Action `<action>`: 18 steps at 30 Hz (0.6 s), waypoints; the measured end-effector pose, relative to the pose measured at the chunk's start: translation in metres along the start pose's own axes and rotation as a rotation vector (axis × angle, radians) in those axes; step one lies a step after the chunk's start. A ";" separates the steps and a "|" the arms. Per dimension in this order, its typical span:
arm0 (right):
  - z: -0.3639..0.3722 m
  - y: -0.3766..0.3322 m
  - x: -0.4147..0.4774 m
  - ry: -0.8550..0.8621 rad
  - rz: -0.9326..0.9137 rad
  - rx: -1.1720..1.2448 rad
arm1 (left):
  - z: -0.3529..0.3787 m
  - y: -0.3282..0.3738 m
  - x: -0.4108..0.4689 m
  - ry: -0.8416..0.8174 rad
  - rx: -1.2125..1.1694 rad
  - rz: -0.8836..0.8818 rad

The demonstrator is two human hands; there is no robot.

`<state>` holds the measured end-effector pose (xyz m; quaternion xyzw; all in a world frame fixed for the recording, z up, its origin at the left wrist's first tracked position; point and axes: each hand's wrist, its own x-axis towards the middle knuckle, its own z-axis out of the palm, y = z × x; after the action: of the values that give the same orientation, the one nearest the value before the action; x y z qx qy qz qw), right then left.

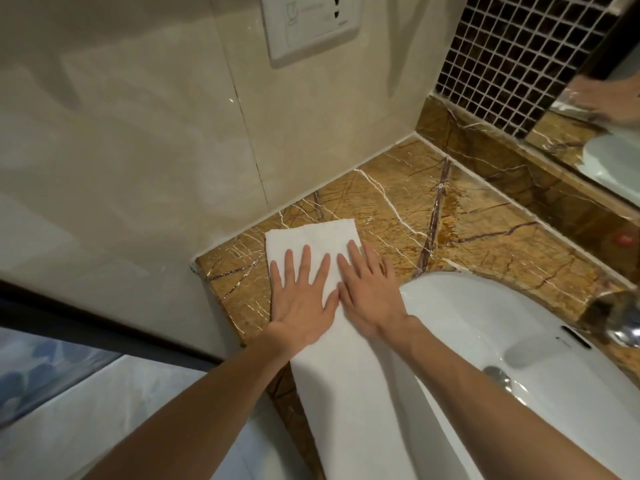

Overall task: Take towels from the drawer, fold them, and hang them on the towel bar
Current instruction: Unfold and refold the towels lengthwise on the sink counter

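Note:
A white towel (313, 235) lies as a long folded strip on the brown marble counter (398, 199), running from the wall side toward me and over the counter's front edge. My left hand (301, 299) presses flat on it with fingers spread. Right beside it, my right hand (370, 296) also lies flat on the towel, its fingers straight and reaching the towel's right edge. Neither a drawer nor a towel bar is in view.
A white sink basin (485, 323) with a drain (497, 374) sits just right of the towel, a chrome faucet (620, 320) at its far side. A wall socket (308, 26) is above; a mirror (609, 133) and mosaic tiles (512, 57) stand at the right.

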<state>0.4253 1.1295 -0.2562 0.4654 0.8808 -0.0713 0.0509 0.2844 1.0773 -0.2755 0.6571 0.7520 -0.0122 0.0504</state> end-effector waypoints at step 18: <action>-0.007 0.007 0.008 -0.069 0.051 0.032 | -0.005 0.001 0.021 -0.045 0.035 0.009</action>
<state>0.4262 1.1411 -0.2513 0.4857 0.8651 -0.1001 0.0758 0.2824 1.0986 -0.2728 0.6607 0.7475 -0.0397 0.0560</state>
